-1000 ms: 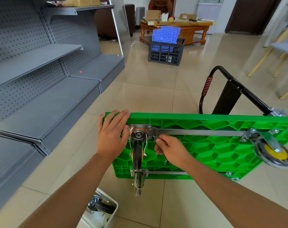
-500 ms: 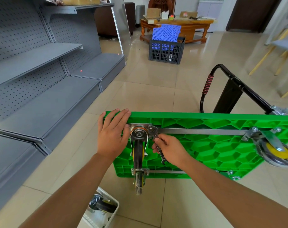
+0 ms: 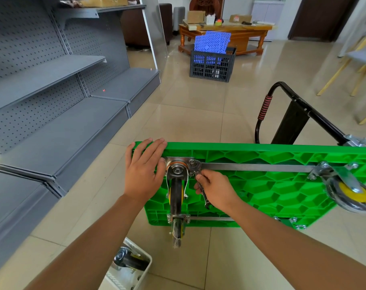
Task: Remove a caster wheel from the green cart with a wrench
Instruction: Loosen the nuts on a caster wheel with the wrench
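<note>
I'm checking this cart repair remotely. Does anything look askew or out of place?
The green cart stands tipped on its edge, underside toward the person, which suits the job. The right hand holds the wrench at the caster wheel plate. A loose caster lies in a white tray on the floor. Nothing looks damaged.

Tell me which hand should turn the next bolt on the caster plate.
Right. The right hand already grips the wrench, whose head sits on a bolt at the caster wheel mounting plate. The left hand lies flat on the green cart corner, probably steadying it.
</note>
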The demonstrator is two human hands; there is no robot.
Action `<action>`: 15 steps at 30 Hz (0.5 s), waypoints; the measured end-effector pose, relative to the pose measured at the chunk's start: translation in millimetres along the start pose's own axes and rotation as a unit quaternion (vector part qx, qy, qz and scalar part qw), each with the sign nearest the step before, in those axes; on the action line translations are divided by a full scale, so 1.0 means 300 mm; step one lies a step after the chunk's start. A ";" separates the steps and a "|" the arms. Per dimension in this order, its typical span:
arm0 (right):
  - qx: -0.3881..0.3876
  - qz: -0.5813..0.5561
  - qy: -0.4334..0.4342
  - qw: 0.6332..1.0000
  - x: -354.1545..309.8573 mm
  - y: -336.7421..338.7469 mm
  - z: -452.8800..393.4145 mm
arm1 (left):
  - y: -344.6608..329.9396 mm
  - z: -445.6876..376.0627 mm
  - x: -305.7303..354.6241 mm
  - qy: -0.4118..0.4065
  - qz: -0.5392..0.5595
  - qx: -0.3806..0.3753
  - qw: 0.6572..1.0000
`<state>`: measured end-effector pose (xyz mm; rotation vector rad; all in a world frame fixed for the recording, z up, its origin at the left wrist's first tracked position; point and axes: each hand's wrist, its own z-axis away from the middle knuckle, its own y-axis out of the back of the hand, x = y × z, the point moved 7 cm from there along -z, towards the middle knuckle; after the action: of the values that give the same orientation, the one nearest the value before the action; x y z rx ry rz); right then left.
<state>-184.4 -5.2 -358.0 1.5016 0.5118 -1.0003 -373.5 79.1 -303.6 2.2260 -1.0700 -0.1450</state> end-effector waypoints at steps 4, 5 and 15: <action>0.004 0.032 0.004 0.999 -0.002 0.006 -0.002 | 0.001 -0.002 0.002 0.003 0.001 -0.001 1.000; 0.006 0.039 0.003 0.999 -0.003 0.008 -0.001 | 0.001 -0.002 0.002 0.003 0.001 -0.002 1.000; 0.052 0.144 0.047 0.987 -0.001 0.085 -0.016 | 0.001 -0.002 0.003 0.001 -0.001 -0.001 1.000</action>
<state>-162.8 -5.7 -343.5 1.6664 0.3008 -0.7430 -372.9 78.5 -302.8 2.2253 -1.0676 -0.1442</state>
